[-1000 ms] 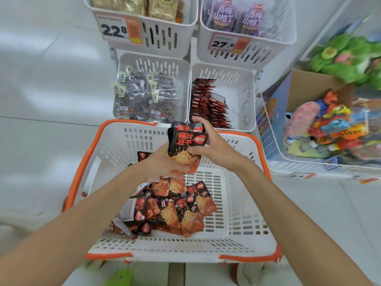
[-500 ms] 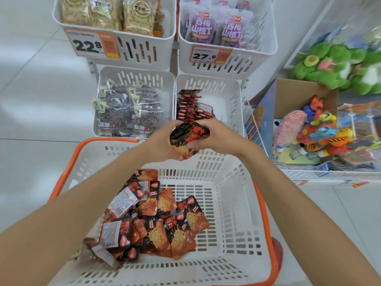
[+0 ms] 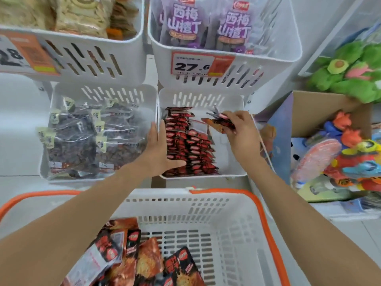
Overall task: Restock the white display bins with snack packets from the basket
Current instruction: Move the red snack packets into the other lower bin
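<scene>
My right hand grips a small stack of red-and-black snack packets over the right half of the lower right white display bin. A standing row of the same packets fills that bin's left half. My left hand lies flat with straight fingers against the left end of this row, thumb across its front. Below, the white basket with orange rim holds several more loose packets at its left side.
The lower left bin holds clear bags of dark snacks. Two upper bins with price tags hang above. A cardboard box of toys and green plush toys stand to the right.
Both hands have moved from above the basket up into the lower right bin. My left hand has let go of the stack and now rests on the standing row.
</scene>
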Tool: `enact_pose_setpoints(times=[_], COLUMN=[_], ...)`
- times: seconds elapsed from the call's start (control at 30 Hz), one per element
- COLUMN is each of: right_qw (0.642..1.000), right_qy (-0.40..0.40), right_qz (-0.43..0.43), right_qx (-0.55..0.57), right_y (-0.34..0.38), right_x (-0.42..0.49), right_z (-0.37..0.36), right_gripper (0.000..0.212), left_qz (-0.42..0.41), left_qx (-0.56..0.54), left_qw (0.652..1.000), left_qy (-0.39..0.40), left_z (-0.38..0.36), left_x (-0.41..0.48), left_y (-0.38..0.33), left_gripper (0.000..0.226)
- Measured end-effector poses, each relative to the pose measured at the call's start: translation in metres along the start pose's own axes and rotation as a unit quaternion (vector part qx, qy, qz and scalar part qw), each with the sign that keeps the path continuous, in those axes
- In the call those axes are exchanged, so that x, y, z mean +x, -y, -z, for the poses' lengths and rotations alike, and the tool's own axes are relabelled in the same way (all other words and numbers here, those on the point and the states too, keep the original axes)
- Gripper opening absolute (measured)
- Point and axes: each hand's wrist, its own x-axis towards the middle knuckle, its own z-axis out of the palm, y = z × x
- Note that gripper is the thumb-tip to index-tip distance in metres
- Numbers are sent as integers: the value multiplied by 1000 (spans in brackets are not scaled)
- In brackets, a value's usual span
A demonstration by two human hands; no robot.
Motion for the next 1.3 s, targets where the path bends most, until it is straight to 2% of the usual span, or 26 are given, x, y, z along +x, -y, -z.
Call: enact_pose_setpoints(times=[0.07,0.13,0.2,0.27,0.37,0.47,0.6,0.7,0.77,0.87,0.93,0.97,1.03,1.1,1.2,1.3], right_qw=[999,991,975,968,967,949,947,916,900,894,910,919,932,949,970,966], right_qy=[27,125,215,231,241,282,199,262,281,263,240,232,215,163,96,106], right_qz=[24,52,30,0,11,-26,-122,-161,-184,-191,-198,-198,-192,-160,-67,-20], right_qx=[-19,-15,40,94,83,139,220,259,278,308,276,250,220,218,214,233], right_y=[-4,-4,-4,-9,-11,2,-5,-12,-11,-6,-5,-4,8,33,83,123], right_x=[8,14,14,17,27,40,46,39,34,29,22,16,-3,-29,-80,-141], right_z=[-27,-52,-63,-65,-70,-76,-65,-67,-73,-69,-57,-49,-27,-3,34,47], right_gripper=[41,53,74,83,85,87,80,71,85,92,107,107,97,83,74,58], left_qz=[-18,-42,-52,-60,-66,-64,-60,-56,-50,-47,-41,-37,-29,-28,-73,-98], left_qx=[-20,-25,-32,-35,-33,-33,-47,-46,-40,-40,-42,-47,-78,-110,-85,-63], left_qw=[999,997,995,994,993,994,994,994,995,996,996,997,996,993,993,990], left_qy=[-28,-61,-83,-87,-87,-87,-80,-79,-78,-71,-60,-50,-30,-28,-37,-85], left_z=[-5,-13,-19,-21,-21,-22,-21,-21,-22,-21,-18,-14,-9,-5,2,8], left_x=[4,6,6,7,8,8,7,6,8,7,7,7,2,-13,-62,-121], left_y=[4,10,15,18,18,20,19,17,18,17,15,15,17,13,-3,-11], left_gripper=[136,136,136,137,136,137,135,136,136,136,134,133,130,122,89,74])
